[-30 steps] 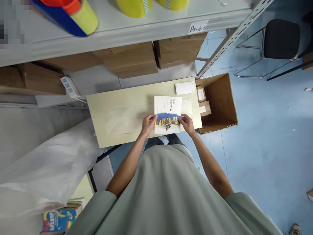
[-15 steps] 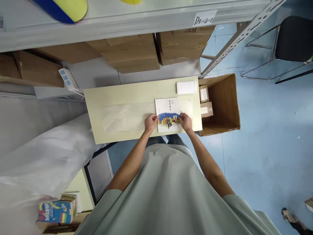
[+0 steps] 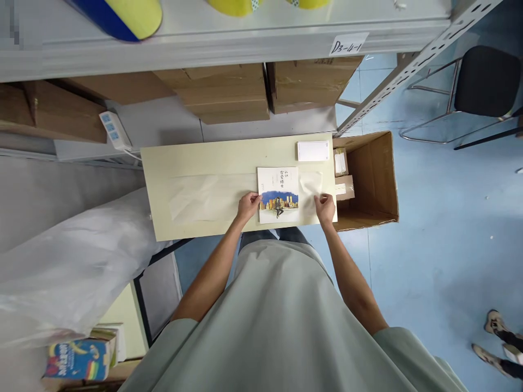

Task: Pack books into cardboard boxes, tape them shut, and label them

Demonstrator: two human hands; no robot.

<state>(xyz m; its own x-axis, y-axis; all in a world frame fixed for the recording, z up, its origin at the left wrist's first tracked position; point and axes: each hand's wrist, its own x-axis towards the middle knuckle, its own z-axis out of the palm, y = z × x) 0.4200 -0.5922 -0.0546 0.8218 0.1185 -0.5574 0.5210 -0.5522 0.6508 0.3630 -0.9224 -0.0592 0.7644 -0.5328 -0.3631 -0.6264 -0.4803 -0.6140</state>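
Book (image 3: 278, 184) lies near table (image 3: 196, 158) edge, left hand (image 3: 247, 206) gripping its side; across a gap, right hand (image 3: 326, 209) pinches sheet (image 3: 309, 190).

Lowered the skyline-covered paperback (image 3: 278, 184) from where it was held up a second ago, now lying flat on the thin whitish sheet (image 3: 208, 198). Released its right edge with the right hand (image 3: 324, 208), shifted across to pinch the sheet's right end, now puckered. Can see two of another person's shoes (image 3: 486, 355) at lower right, against one earlier.
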